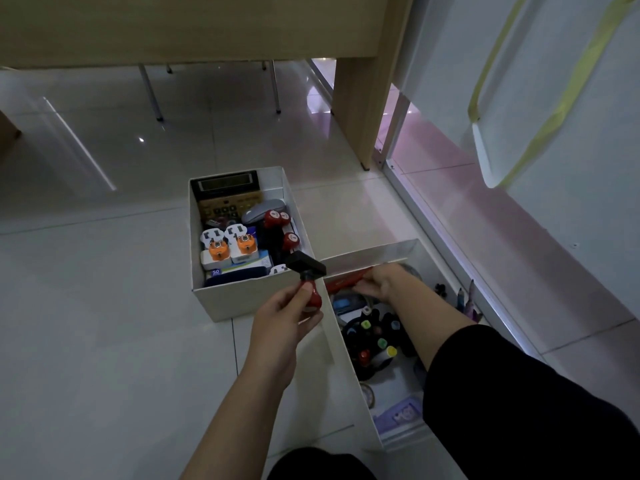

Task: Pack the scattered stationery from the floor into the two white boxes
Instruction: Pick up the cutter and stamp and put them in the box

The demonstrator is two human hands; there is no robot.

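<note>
Meanwhile left hand (281, 318) grips stamp (307, 279) above near box (221, 299) corner.

Glossy pale floor tiles (104, 306) spread below me, dimly lit. A wooden desk (207, 26) spans the top of the frame, thin metal chair legs (150, 93) beneath. At right, a white panel (571, 133) carries yellow tape (554, 109).

right arm: black sleeve (502, 375) | left forearm (242, 393): bare | legs: black garment (318, 464)
</note>
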